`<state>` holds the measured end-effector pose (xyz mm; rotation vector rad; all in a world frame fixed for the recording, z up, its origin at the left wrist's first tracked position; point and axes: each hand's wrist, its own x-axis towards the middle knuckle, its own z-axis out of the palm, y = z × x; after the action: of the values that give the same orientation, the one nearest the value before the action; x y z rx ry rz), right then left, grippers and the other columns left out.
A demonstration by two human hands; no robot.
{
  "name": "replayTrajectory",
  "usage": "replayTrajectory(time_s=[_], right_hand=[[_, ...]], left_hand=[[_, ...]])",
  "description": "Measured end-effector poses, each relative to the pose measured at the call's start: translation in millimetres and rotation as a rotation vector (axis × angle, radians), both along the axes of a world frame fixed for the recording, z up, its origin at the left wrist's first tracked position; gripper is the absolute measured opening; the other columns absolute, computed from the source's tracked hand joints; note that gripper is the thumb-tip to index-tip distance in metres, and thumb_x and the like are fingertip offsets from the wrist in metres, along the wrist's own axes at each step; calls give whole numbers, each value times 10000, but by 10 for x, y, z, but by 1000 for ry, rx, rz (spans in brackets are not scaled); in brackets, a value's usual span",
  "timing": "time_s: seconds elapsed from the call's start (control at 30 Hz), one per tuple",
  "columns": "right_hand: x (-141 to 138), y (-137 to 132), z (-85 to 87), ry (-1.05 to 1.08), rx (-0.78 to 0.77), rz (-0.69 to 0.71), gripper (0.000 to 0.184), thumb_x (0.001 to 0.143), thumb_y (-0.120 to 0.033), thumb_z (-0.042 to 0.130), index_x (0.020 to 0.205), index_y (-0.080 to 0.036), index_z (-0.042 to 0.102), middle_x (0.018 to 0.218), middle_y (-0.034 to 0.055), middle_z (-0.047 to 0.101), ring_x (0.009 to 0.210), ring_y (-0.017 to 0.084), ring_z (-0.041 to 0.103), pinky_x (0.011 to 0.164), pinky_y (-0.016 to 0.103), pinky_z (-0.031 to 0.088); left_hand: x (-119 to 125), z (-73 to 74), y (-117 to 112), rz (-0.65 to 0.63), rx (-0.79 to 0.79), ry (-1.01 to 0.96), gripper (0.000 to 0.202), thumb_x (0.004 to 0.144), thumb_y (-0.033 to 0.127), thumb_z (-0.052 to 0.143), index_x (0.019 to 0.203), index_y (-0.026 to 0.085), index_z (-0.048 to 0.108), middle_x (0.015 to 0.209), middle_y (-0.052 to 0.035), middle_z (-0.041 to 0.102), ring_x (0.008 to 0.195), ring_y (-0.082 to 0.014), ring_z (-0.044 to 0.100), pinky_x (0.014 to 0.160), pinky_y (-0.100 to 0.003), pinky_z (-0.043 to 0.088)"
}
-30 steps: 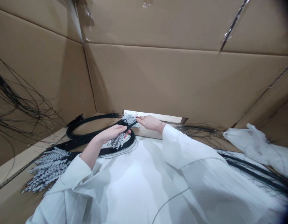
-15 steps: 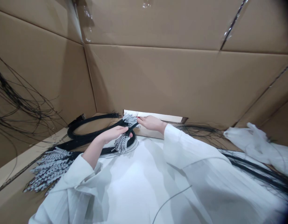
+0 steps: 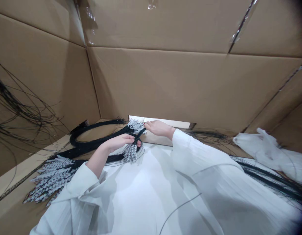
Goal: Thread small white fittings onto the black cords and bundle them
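1 black bundle between fingers

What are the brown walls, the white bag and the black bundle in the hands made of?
Brown walls: likely cardboard, matte, with straight fold lines. White bag: probably thin, slightly glossy plastic, wrinkled and cloudy. Black bundle: maybe plastic-coated wire or cord, dull-looking; thin strands show, but not their insides.

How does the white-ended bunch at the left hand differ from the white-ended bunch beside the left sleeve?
The held bunch looks smaller than the sleeve-side bunch. The held bunch's ends point down in view; the sleeve-side bunch's ends fan toward the lower left. Both look black with white, dark-marked ends.
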<state>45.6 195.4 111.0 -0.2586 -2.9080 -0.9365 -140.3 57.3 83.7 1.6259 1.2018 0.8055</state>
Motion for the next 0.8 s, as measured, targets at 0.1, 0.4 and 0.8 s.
replayTrajectory(time_s=[0.1,0.4,0.8], right_hand=[[-9,-4,17,5,-1,7,189,930,-157,282,995,-100,451,906,110,573,759,181,565,618,293,363],[30,-10,47,29,9,-3,191,930,-147,282,979,-95,459,868,106,578,715,165,559,587,280,333],[55,14,92,54,24,-24,198,931,-144,275,986,-102,460,873,101,582,674,150,546,560,267,289]], left_hand=[[33,8,-4,1,13,-5,283,806,322,476,934,153,664,1013,-82,666,997,-204,564,933,-315,356],[56,-14,11,8,8,10,266,788,349,507,871,160,675,922,-63,684,902,-205,594,859,-313,401],[70,-5,18,62,21,18,257,755,327,551,892,135,653,926,-85,678,888,-219,598,847,-353,416]])
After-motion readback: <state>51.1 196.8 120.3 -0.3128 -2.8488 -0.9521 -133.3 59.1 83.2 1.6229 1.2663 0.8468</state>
